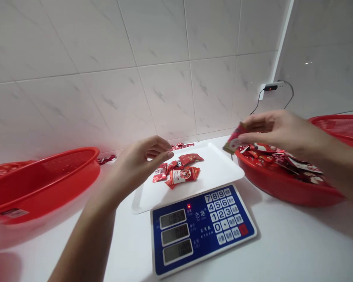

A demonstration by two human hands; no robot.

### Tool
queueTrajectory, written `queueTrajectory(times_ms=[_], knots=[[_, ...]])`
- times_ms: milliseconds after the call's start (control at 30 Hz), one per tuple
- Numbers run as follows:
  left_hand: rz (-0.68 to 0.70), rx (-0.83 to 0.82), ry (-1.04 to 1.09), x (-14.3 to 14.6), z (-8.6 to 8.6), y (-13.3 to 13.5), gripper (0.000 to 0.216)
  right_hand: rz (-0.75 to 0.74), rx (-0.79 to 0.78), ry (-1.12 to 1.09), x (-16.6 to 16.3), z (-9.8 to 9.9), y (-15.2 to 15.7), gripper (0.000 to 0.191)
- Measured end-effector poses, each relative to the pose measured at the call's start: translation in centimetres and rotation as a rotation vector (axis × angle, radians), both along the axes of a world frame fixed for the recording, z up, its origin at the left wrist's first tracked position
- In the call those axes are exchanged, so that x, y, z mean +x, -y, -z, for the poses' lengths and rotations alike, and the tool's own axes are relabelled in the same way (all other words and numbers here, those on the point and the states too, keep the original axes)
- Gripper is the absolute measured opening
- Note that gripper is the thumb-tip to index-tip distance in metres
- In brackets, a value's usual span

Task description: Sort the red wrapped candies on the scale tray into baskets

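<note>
My right hand point(270, 127) pinches a small red-and-gold wrapped sweet point(234, 138) between thumb and fingers. It is held in the air over the right edge of the scale's white tray point(217, 172), beside a red basket of sweets point(270, 166). Above the tray's left side hovers my left hand point(147, 158), fingers bent, thumb a little apart, with nothing visible in it. Several red wrapped sweets point(182, 176) lie in a loose group on the tray, just right of my left hand. The scale's blue panel point(200, 231) has a keypad and display windows.
Another red basket point(73, 176) stands at the left with red packets beyond it. More red packets point(181, 146) lie behind the tray by the tiled wall point(167, 94). A further red basket point(341, 125) is at the far right, and a socket with cables point(271, 88) is on the wall.
</note>
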State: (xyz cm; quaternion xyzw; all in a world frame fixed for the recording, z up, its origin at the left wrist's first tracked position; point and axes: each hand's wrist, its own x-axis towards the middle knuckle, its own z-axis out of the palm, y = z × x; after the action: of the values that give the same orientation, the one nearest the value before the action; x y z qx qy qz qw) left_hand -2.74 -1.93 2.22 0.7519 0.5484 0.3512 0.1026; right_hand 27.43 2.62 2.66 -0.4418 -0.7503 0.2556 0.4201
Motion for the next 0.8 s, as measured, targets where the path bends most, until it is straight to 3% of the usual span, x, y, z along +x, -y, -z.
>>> queueTrajectory(times_ms=[200,433,567,800], knots=[[-0.095,0.013,-0.205,-0.5,2.8,-2.4,0.028,-0.192,-0.074,-0.212,-7.7,1.3,-1.9,0.004],[-0.092,-0.151,-0.402,0.6,3.9,-3.0,0.03,-0.234,-0.246,-0.336,-9.5,3.7,-3.2,0.008],[-0.049,-0.13,-0.199,-0.1,3.6,-3.4,0.023,-0.256,-0.307,-0.386,-8.9,4.1,-3.5,0.007],[-0.152,0.218,0.314,-0.5,0.9,-1.6,0.034,-0.323,-0.258,-0.552,-10.7,4.8,-2.5,0.005]])
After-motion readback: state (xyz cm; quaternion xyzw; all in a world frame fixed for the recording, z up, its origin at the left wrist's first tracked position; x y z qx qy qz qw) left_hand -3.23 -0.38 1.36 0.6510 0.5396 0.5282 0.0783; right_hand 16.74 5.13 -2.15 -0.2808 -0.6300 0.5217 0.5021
